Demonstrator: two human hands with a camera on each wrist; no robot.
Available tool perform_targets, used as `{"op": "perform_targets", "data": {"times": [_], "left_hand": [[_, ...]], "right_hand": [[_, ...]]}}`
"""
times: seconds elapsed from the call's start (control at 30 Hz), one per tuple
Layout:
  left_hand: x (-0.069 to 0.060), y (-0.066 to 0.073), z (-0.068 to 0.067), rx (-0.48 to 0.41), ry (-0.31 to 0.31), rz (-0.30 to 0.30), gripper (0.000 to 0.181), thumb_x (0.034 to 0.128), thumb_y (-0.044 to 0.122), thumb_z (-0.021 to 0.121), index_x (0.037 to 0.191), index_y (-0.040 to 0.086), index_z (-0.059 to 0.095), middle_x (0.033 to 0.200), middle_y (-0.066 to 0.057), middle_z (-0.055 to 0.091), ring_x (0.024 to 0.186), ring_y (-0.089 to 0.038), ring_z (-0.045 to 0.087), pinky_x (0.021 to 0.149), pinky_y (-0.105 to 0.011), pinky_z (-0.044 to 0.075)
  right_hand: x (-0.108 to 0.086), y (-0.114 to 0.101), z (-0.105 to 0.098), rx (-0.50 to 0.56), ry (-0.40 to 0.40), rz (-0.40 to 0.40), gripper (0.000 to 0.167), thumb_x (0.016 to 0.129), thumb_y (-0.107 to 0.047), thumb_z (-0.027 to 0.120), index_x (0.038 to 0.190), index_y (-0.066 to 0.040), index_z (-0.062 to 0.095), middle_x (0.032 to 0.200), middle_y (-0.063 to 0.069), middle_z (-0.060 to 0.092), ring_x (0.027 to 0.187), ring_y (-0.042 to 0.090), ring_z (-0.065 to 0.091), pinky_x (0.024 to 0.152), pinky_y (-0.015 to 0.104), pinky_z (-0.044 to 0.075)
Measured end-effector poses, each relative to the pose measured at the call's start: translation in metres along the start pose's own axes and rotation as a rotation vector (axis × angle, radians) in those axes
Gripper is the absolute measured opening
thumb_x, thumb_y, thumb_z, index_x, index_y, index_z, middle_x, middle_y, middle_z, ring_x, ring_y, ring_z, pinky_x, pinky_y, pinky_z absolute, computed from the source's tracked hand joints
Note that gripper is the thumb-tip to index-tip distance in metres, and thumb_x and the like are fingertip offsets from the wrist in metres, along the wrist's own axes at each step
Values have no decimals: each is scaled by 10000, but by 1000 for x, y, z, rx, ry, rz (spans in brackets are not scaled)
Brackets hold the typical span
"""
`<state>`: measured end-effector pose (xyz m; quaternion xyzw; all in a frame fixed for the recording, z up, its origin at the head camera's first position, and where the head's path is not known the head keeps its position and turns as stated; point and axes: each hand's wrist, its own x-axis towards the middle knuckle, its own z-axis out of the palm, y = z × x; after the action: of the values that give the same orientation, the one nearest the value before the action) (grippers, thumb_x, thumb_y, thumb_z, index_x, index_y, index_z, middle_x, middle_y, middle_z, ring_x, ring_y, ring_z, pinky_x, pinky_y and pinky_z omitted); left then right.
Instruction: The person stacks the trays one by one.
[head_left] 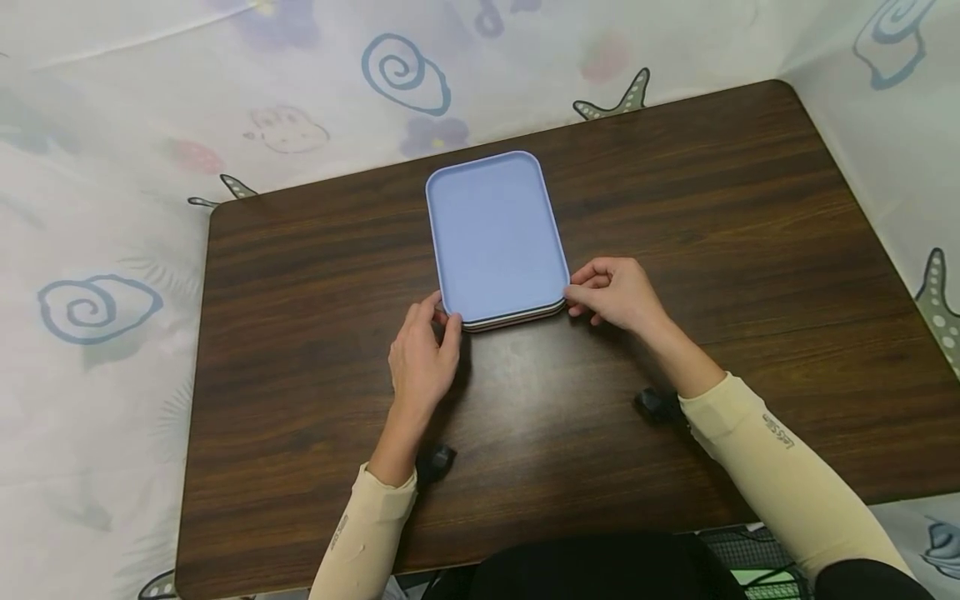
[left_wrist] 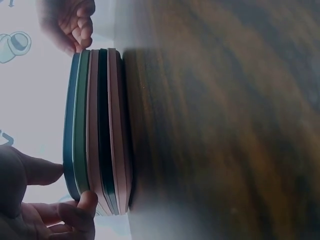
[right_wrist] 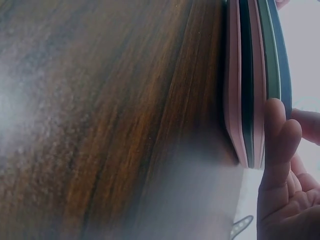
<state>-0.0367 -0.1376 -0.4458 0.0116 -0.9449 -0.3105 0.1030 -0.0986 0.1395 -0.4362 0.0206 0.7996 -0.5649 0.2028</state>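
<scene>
A stack of several rectangular trays lies on the table, with a light blue tray (head_left: 498, 233) on top. Below it, the left wrist view shows a green tray (left_wrist: 81, 125), a pink tray (left_wrist: 93, 125), a dark tray (left_wrist: 104, 135) and another pink tray (left_wrist: 119, 135) at the bottom. My left hand (head_left: 423, 354) pinches the blue tray at its near left corner, thumb at the rim and fingers beside the edge. At the near right corner my right hand (head_left: 615, 293) pinches the same tray, a fingertip (right_wrist: 275, 109) against the upper edges.
The stack stands on a dark wood-grain table (head_left: 315, 275), towards its far edge. Patterned white cloth (head_left: 112, 208) hangs behind and at both sides. Black wrist devices (head_left: 437, 461) sit below the forearms, close over the tabletop.
</scene>
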Motion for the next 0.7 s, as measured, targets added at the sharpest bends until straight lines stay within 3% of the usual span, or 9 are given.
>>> {"op": "perform_targets", "data": {"times": [0.3, 0.7], "left_hand": [[-1, -6, -2, -21, -44, 12, 381, 953, 241, 624, 1299, 81, 615, 914, -15, 589, 567, -141, 452, 507, -364, 366], [-7, -15, -12, -35, -100, 28, 444, 952, 240, 631, 1374, 120, 570, 1040, -47, 610, 574, -127, 455, 487, -347, 371]], "right_hand": [[-3, 3, -2, -1, -31, -8, 296, 917, -243, 694, 1068, 9, 655, 901, 153, 727, 762, 246, 717, 563, 324, 542], [-13, 7, -11, 26, -61, -33, 364, 974, -298, 619, 1145, 22, 652, 954, 213, 706, 770, 225, 717, 559, 318, 540]]}}
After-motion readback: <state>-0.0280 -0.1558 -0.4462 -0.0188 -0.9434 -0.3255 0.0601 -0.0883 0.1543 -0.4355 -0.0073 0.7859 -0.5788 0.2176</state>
